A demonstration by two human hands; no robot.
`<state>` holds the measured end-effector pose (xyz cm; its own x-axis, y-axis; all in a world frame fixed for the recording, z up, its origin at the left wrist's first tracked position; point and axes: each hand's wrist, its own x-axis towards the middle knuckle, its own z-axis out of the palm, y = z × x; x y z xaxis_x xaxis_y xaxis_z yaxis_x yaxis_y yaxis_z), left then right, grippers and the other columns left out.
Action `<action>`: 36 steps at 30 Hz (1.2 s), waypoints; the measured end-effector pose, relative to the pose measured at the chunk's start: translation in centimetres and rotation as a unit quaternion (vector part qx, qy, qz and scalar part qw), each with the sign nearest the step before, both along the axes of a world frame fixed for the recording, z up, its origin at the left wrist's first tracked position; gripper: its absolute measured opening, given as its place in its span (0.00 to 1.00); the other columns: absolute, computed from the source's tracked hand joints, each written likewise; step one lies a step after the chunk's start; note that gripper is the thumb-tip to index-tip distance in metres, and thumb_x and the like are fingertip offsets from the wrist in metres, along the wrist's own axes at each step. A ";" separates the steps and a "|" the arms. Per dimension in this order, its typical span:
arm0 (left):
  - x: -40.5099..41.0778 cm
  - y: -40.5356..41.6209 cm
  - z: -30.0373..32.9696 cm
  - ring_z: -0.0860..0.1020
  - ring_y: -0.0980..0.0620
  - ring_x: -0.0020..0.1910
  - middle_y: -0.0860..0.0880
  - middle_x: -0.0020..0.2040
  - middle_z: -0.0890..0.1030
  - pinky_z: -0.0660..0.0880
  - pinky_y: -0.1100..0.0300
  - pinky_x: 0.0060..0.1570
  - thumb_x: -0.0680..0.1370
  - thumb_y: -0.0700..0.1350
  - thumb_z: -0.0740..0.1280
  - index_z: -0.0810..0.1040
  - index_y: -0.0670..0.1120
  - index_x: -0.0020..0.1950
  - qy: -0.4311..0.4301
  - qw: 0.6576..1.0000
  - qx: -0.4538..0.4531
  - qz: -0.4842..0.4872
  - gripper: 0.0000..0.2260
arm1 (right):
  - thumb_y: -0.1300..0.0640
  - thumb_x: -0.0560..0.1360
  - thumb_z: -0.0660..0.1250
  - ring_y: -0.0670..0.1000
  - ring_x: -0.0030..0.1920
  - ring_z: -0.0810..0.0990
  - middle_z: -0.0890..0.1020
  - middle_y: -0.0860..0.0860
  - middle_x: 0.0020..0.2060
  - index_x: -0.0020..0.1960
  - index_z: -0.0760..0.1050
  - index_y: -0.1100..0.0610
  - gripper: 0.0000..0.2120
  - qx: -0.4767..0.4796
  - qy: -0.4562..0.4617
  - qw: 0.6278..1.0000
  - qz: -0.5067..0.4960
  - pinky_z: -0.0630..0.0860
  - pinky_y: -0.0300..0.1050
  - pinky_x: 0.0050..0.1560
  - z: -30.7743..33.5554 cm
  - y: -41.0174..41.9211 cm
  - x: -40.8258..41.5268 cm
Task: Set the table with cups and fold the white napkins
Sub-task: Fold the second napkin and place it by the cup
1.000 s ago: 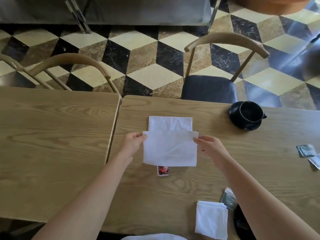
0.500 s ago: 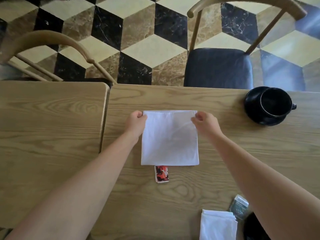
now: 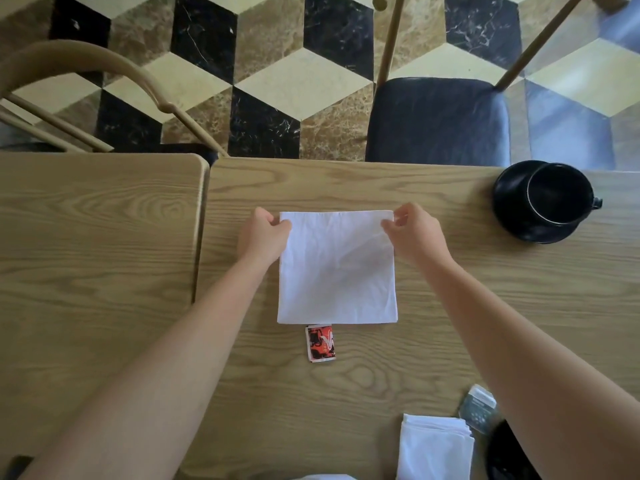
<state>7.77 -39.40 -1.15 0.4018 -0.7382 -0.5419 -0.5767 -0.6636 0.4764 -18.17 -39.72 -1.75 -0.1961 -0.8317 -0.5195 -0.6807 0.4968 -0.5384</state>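
A white napkin [image 3: 337,268] lies flat and folded into a near square on the wooden table [image 3: 346,375], in the middle of the view. My left hand [image 3: 264,235] pinches its far left corner. My right hand [image 3: 414,233] pinches its far right corner. A black cup [image 3: 557,192] stands on a black saucer [image 3: 512,220] at the table's far right. A stack of folded white napkins [image 3: 434,445] lies near the front edge, right of centre.
A small red packet [image 3: 320,342] pokes out from under the napkin's near edge. A grey packet [image 3: 479,408] and a dark round object [image 3: 502,455] sit bottom right. A second table [image 3: 97,237] adjoins on the left. A dark-cushioned chair [image 3: 436,119] and a wooden chair [image 3: 86,81] stand beyond.
Both hands carried the napkin's near edge over to the far edge, so the napkin went from half lifted to folded flat. The view tilted down and closer.
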 end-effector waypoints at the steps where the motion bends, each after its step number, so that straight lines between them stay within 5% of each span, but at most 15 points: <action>1: -0.2 0.7 0.4 0.76 0.50 0.39 0.52 0.43 0.77 0.72 0.54 0.35 0.76 0.49 0.65 0.73 0.46 0.51 -0.044 0.998 -0.017 -0.041 0.09 | 0.50 0.77 0.66 0.50 0.48 0.76 0.76 0.47 0.52 0.60 0.74 0.55 0.14 -0.038 0.026 0.999 0.004 0.74 0.47 0.46 0.3 0.6 0.2; 3: -1.1 2.9 0.8 0.77 0.51 0.36 0.52 0.41 0.78 0.71 0.56 0.33 0.77 0.49 0.64 0.74 0.49 0.50 -0.032 0.994 -0.051 -0.095 0.05 | 0.52 0.78 0.66 0.49 0.46 0.76 0.75 0.45 0.49 0.59 0.74 0.54 0.12 -0.088 0.027 0.996 0.016 0.69 0.45 0.44 1.0 2.4 1.1; 6: -3.1 7.1 0.5 0.76 0.54 0.29 0.54 0.32 0.78 0.70 0.59 0.30 0.77 0.50 0.64 0.75 0.52 0.42 0.087 0.984 -0.024 -0.153 0.05 | 0.56 0.78 0.64 0.52 0.44 0.82 0.80 0.45 0.42 0.55 0.75 0.53 0.07 -0.007 -0.099 0.994 0.047 0.73 0.44 0.38 1.3 6.2 4.1; 11: -4.2 12.0 -0.6 0.83 0.55 0.37 0.54 0.39 0.84 0.78 0.55 0.41 0.80 0.50 0.63 0.77 0.54 0.45 0.199 0.962 0.093 -0.164 0.06 | 0.60 0.78 0.59 0.47 0.41 0.83 0.81 0.48 0.45 0.55 0.73 0.50 0.09 0.066 -0.205 0.977 -0.003 0.79 0.44 0.39 0.3 11.7 7.6; 15: -3.8 12.9 -1.1 0.83 0.50 0.42 0.51 0.40 0.85 0.79 0.52 0.44 0.74 0.51 0.63 0.77 0.53 0.43 0.184 0.972 0.078 -0.120 0.05 | 0.61 0.77 0.58 0.45 0.41 0.84 0.83 0.45 0.40 0.53 0.74 0.50 0.10 0.084 -0.225 0.971 -0.007 0.80 0.43 0.40 -0.5 14.2 8.2; 19: -2.9 12.7 -1.8 0.85 0.49 0.40 0.48 0.41 0.85 0.81 0.48 0.46 0.75 0.48 0.64 0.76 0.50 0.45 0.180 0.968 0.117 -0.130 0.03 | 0.68 0.76 0.56 0.53 0.48 0.85 0.85 0.51 0.43 0.50 0.77 0.57 0.13 0.097 -0.241 0.965 0.032 0.80 0.49 0.50 -0.7 14.3 7.5; 23: -1.4 12.2 -2.4 0.86 0.50 0.33 0.49 0.33 0.86 0.82 0.51 0.40 0.72 0.49 0.61 0.75 0.46 0.46 0.193 0.966 0.144 -0.089 0.09 | 0.66 0.76 0.58 0.55 0.46 0.85 0.85 0.53 0.42 0.45 0.77 0.53 0.13 0.112 -0.197 0.973 0.044 0.80 0.53 0.48 -0.8 13.8 5.1; 32: 1.0 13.6 -1.5 0.85 0.48 0.31 0.46 0.34 0.86 0.78 0.57 0.33 0.77 0.46 0.61 0.75 0.45 0.49 0.175 0.971 0.158 -0.022 0.07 | 0.66 0.74 0.60 0.52 0.38 0.82 0.85 0.49 0.36 0.46 0.77 0.54 0.11 0.097 -0.165 0.981 -0.022 0.81 0.53 0.44 -1.0 14.4 1.4; 36: 1.6 14.7 -0.7 0.81 0.50 0.33 0.49 0.36 0.82 0.78 0.55 0.33 0.77 0.45 0.66 0.77 0.47 0.43 0.023 0.998 0.040 0.044 0.04 | 0.55 0.74 0.64 0.54 0.42 0.82 0.82 0.48 0.42 0.47 0.73 0.51 0.02 0.015 -0.048 0.989 -0.138 0.80 0.52 0.43 -0.6 15.1 0.7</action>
<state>9.37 -24.73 -1.82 0.4363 -0.6547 -0.6173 -0.4926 -0.7478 0.4451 -17.44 -24.63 -2.39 -0.3625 -0.7365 -0.5711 -0.4631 0.6741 -0.5754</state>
